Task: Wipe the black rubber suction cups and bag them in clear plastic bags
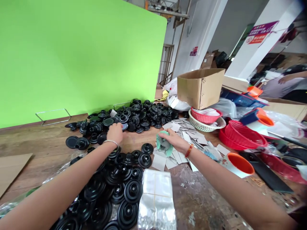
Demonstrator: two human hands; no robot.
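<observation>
My left hand (115,133) reaches to the near edge of the far pile of black round parts (144,113); its fingers are bent over a part and partly hidden, so their grip is unclear. In my right hand (173,139) is a crumpled green cloth (164,143), pinched between thumb and fingers above scattered white cards (159,162). A second heap of black round parts (133,190) lies nearer to me, below and between my arms. Beside that heap rests a banded stack of clear plastic bags (157,198).
A green panel (79,57) stands behind the table (48,159). On the right are a cardboard box (201,88) over baskets, red baskets (244,134), an orange-rimmed cup (240,164) and a black phone-like slab (266,172). Another person's arm (294,76) shows at far right.
</observation>
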